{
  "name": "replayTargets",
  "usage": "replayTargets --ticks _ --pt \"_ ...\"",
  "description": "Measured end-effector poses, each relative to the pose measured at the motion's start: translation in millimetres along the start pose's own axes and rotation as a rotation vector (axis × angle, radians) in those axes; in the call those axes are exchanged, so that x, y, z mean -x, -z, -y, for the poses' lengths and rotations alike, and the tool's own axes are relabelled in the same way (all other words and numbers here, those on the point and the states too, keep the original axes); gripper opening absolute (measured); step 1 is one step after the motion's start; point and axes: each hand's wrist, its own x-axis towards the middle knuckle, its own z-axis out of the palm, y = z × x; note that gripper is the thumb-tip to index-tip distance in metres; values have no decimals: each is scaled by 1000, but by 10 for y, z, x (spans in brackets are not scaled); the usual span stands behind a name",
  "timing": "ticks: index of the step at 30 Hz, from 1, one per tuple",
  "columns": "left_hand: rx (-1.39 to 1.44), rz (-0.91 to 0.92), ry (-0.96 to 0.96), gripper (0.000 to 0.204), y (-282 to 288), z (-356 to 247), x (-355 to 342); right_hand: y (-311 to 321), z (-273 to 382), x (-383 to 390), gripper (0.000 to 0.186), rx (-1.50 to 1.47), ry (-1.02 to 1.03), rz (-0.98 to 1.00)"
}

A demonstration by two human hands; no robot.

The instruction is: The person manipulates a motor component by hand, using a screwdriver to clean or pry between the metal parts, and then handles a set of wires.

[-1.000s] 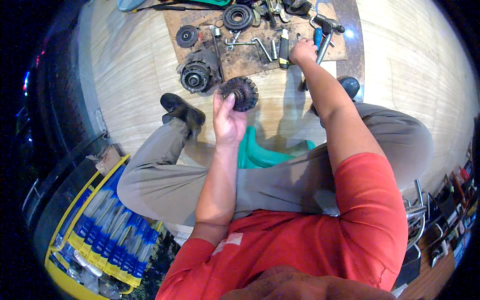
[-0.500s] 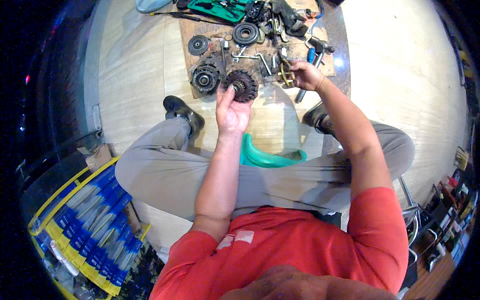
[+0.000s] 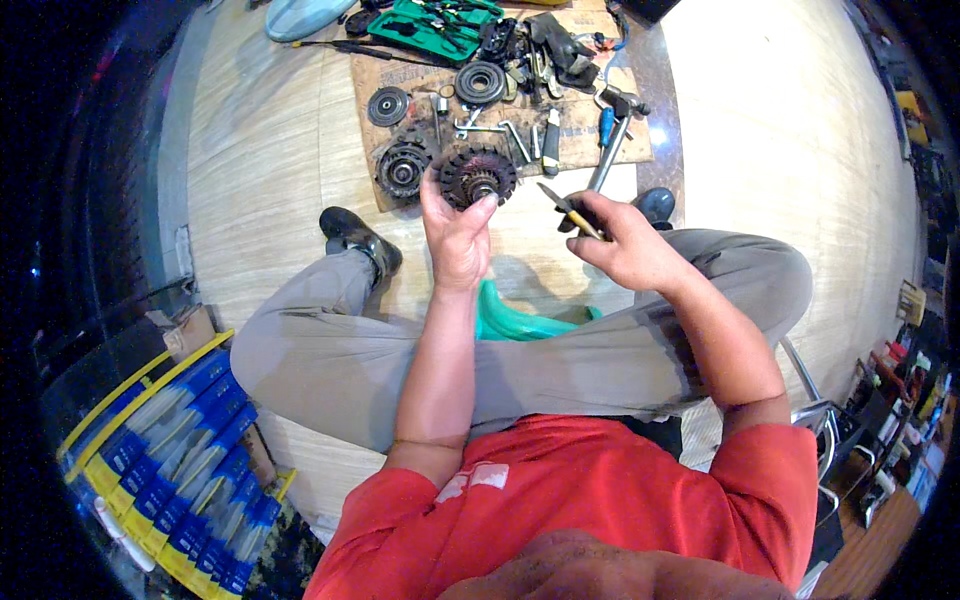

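My left hand point(image 3: 460, 235) is closed round a dark toothed round metal part point(image 3: 470, 168), its thumb against the small ribbed hub that faces me. To the right, my right hand point(image 3: 630, 240) grips a pair of yellow-handled pliers point(image 3: 582, 220), the narrow grey tip pointing up and left toward the toothed part. A gap separates the two. Fingers hide much of the pliers' handles. Just beyond my left hand, a round metal housing point(image 3: 403, 170) lies on the stained cardboard point(image 3: 590, 150).
Loose on the cardboard are a pulley point(image 3: 481, 82), a grooved disc point(image 3: 388, 106), a hammer point(image 3: 615, 140) and a black-handled utility knife point(image 3: 551, 142). Farther back sits a green tool case point(image 3: 425, 30). Between my legs lies a green curved object point(image 3: 530, 322). Yellow-framed racks stand at left.
My right hand has drawn the pliers from the cardboard back toward me. The toothed part has turned in my left hand, so its hub now faces me.
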Motion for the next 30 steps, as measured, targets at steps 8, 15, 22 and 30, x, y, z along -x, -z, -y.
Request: replayTargets --ticks 8,15,22,30 --pt "-199 44 -37 72 -159 -60 47 -12 17 -180 39 -23 168 65" --pt "-319 46 -28 74 -133 8 35 -17 -20 -181 43 58 177 17" --pt "-348 89 -32 76 -168 2 56 -10 -4 -161 40 122 201 -35" --pt "-386 100 -37 74 -205 -32 66 -3 63 -144 37 131 191 -46"
